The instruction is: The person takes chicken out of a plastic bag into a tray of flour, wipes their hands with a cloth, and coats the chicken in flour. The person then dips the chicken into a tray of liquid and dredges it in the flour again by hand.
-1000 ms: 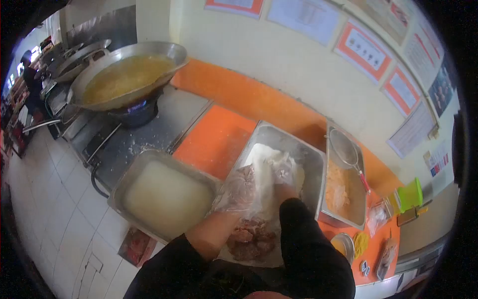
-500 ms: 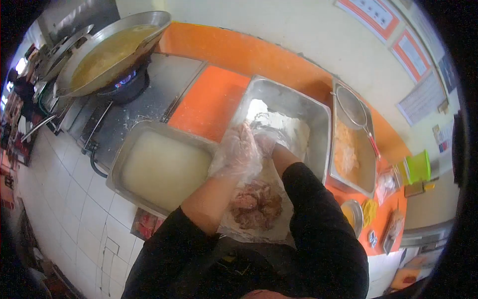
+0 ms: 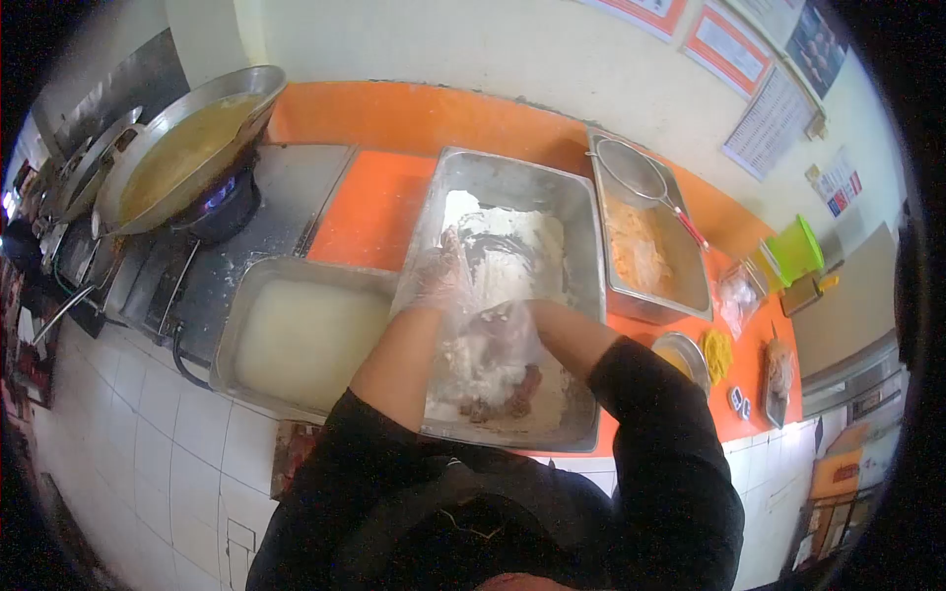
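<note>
A deep metal tray [image 3: 581, 246] holds white flour [image 3: 512, 251] and pieces of raw meat [image 3: 522, 392] near its front. Both my hands are inside it in clear plastic gloves. My left hand [image 3: 443, 278] is at the tray's left side, with a strip of meat or flour-coated matter at its fingers; its grip is unclear. My right hand [image 3: 498, 330] is low over the flour beside the meat, smeared by motion, its fingers not readable. Flour lies heaped over part of the meat.
A tray of cloudy liquid [image 3: 305, 340] stands left. Behind it, a large wok of oil [image 3: 187, 148] sits over a lit burner. On the right are a tray of orange mixture [image 3: 641, 251], a strainer [image 3: 633, 172], a bowl [image 3: 682, 357] and a green container [image 3: 794, 251].
My right hand has moved down and toward me, from beside my left hand to the flour near the meat. Flour now covers part of the meat. The camera view has shifted.
</note>
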Motion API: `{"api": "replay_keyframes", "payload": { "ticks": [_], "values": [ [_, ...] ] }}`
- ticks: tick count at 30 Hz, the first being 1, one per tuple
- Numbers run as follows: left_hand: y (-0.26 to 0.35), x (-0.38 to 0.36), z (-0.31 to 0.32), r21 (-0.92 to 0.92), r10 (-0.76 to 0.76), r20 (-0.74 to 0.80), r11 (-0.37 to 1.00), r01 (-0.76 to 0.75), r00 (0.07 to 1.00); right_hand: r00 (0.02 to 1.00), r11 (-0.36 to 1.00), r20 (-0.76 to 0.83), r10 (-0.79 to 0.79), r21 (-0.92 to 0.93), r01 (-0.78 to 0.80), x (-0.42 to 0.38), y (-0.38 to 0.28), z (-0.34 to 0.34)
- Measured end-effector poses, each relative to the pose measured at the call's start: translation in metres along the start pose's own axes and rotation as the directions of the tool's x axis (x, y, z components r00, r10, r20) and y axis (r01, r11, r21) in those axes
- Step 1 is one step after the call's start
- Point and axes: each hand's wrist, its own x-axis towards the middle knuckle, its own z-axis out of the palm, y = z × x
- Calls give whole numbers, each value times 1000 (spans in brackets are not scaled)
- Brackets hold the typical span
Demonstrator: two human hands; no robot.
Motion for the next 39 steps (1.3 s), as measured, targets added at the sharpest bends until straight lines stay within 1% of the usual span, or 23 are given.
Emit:
{"api": "replay_keyframes", "payload": {
  "ticks": [3,4,6,9,10,11,13,14,15,17,19,20,22,23,24,26,28,30,31,32,33,36,39],
  "values": [
    [8,-17,-4,240,214,14,948,-211,977,987,998,-157,-30,47,38,-49,-29,-10],
    [3,-20,0,308,422,-15,864,-397,907,982,1000,-190,-5,26,10,-61,-37,-15],
    [-8,-24,8,445,761,-54,598,-666,646,981,996,-176,84,-9,-87,-86,-65,-34],
    [-6,-37,11,473,901,-41,398,-786,431,778,887,-623,-81,-401,-229,-73,-28,-27],
    [-5,-44,11,460,920,-30,360,-811,391,703,954,-692,164,-70,-293,-87,-70,-30],
    [-5,-51,12,453,937,-44,328,-829,347,642,965,-745,182,12,-260,-82,-69,-30],
    [-2,-57,11,199,902,-3,424,-883,432,516,972,-825,230,167,-166,-61,-35,-28],
    [-1,-56,10,-50,839,86,543,-838,538,461,977,-863,206,211,-40,-46,-6,-25],
    [-2,-52,12,-292,742,180,667,-686,645,403,968,-897,180,235,92,-32,21,-22],
    [-8,-41,22,-638,465,377,758,-140,801,360,975,-913,193,220,36,-28,16,-24],
    [-20,-24,36,-716,344,506,679,163,791,377,984,-913,154,106,-146,-30,5,-25],
    [-22,-19,37,-720,377,503,681,134,778,405,964,-906,126,16,-265,-31,0,-24],
    [-21,-16,38,-580,611,359,738,-344,706,430,874,-831,352,457,169,-23,6,-22],
    [-13,-33,29,-317,784,282,620,-718,553,485,689,-757,438,629,360,-15,16,-17],
    [-8,-42,24,4,896,284,355,-935,341,463,740,-852,246,473,478,4,60,-11],
    [-11,-38,26,-248,912,255,383,-890,322,453,865,-876,167,350,358,9,74,-11],
    [-17,-33,30,-325,881,286,459,-827,376,464,815,-860,211,417,403,14,80,-9],
    [-31,-20,40,-264,819,344,554,-790,459,515,523,-778,361,626,579,8,54,-6],
    [-38,-13,47,-252,800,357,580,-775,482,468,807,-838,281,470,357,-1,42,-5],
    [-41,-8,53,-281,813,342,567,-774,472,450,967,-875,179,241,84,-12,30,-5],
    [-46,-4,58,-273,816,356,557,-784,456,465,979,-883,70,-28,-200,-17,25,-5],
    [-8,-43,22,-185,794,460,524,-832,398,412,922,-826,384,322,-213,13,75,-4],
    [-23,-27,39,-364,669,499,739,-567,551,458,892,-782,422,269,-362,10,70,-8]
  ]
}}
